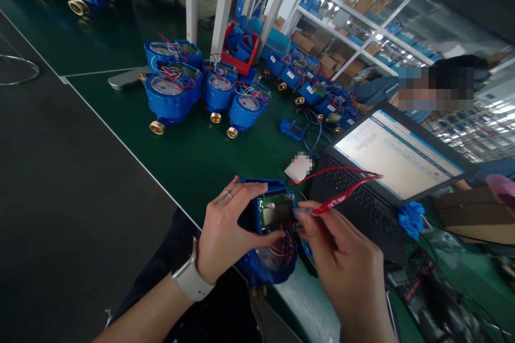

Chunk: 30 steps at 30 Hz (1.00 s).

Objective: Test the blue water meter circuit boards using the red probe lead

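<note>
My left hand [237, 225] is wrapped around a blue water meter [265, 273], fingers over its far edge and thumb across the front. The meter's housing is uncovered, showing a green circuit board with a grey display [276, 214] and a tangle of thin wires [287, 246] over the round dial. At the board's right edge, my right hand [341, 257] pinches a small grey piece joined to a red-wrapped lead [338, 201]. That lead loops up over the laptop keyboard and back as a thinner red cord. The fingers partly hide the grey piece.
Several blue meters [169, 91] with exposed wires stand on the green table [161, 155] ahead. A laptop [398, 155] is open at right, near a small white block [300, 167] and a blue device with a cable [291, 129]. Another person [374, 91] sits beyond the laptop.
</note>
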Tool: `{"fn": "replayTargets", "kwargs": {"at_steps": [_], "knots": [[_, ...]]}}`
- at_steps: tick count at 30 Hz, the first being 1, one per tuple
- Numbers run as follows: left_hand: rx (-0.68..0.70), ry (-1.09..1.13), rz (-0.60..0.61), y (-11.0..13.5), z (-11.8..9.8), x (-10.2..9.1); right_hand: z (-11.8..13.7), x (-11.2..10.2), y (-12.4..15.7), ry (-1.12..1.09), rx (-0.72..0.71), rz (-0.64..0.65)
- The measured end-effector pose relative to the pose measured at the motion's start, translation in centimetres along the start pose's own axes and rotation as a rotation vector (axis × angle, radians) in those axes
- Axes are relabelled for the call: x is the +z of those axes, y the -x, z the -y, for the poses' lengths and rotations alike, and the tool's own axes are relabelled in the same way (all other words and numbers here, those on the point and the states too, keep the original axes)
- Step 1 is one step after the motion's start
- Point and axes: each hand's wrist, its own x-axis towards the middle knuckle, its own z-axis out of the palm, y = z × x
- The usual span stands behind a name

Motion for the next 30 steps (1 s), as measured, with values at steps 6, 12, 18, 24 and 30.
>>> {"fn": "replayTargets", "kwargs": {"at_steps": [6, 12, 18, 24, 30], "knots": [[-0.001, 0.003, 0.003, 0.1, 0.2, 0.1, -0.3, 0.1, -0.2, -0.364, 0.322, -0.006], [-0.010, 0.009, 0.014, 0.1, 0.1, -0.1, -0.1, -0.1, -0.4, -0.432, 0.369, 0.004], [-0.018, 0.002, 0.019, 0.1, 0.2, -0.2, -1.0, -0.1, -0.6, -0.427, 0.323, 0.024], [-0.013, 0.007, 0.009, 0.2, 0.2, 0.0, -2.2, -0.4, -0.7, -0.365, 0.229, 0.092], [-0.015, 0.007, 0.013, 0.2, 0.1, -0.1, -1.3, -0.2, -0.6, -0.393, 0.281, 0.031]]}}
